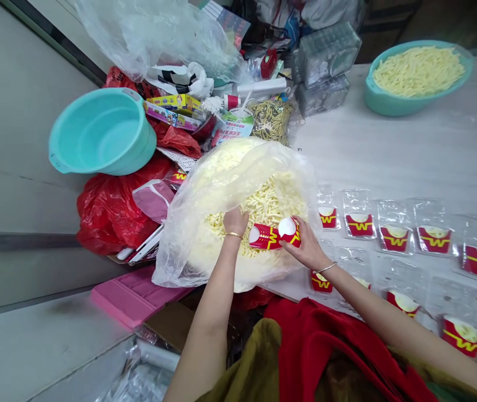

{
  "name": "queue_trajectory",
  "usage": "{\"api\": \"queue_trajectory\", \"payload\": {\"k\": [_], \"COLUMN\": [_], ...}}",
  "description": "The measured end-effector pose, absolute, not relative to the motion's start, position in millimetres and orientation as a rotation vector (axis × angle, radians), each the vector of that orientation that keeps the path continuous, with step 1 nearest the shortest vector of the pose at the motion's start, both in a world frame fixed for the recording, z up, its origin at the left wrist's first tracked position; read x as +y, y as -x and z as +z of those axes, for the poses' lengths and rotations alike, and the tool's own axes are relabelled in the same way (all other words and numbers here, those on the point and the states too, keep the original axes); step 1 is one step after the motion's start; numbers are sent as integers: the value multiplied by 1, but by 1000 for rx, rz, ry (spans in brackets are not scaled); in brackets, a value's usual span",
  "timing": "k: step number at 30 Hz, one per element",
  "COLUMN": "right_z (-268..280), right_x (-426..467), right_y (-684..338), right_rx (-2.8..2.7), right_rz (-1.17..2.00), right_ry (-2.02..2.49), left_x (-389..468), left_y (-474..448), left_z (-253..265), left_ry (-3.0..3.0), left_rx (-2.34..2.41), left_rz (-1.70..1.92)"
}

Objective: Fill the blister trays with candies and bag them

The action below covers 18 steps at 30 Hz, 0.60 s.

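Note:
A large clear plastic bag (183,223) lies open in front of me, full of pale yellow fry-shaped pieces (265,201). My left hand (235,221), with a gold bangle at the wrist, reaches down into these pieces; its fingertips are hidden among them. My right hand (305,245) is closed on a small red fries carton (290,230) with a yellow zigzag and a white inside. Against that carton, a second red carton (261,237) lies over the pieces, its white end to the left. Whether my right fingers also grip this second one is unclear.
Rows of clear packets with red cartons (359,224) cover the table at right. A turquoise basin (405,103) of similar pieces stands far right. Another turquoise basin (100,134) rests on red bags (108,206) at left. Clear boxes (326,56) and clutter line the back.

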State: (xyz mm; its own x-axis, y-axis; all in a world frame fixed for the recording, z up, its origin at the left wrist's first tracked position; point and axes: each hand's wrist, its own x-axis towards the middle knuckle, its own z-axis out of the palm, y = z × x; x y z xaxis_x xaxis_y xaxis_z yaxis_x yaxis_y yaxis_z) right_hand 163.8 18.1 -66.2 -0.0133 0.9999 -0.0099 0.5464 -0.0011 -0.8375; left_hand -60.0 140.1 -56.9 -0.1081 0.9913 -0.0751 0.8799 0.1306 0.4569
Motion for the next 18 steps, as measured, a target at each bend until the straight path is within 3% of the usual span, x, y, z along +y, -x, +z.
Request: {"api": "queue_trajectory", "payload": {"k": [18], "right_z": [-60], "right_x": [28], "right_y": [-145], "right_rx": [-1747], "right_rz": [866], "right_ry": [1510], "left_x": [129], "left_y": [76], "left_z": [-58], "left_ry": [-1284], "left_rx": [1781], "left_rz": [786]}}
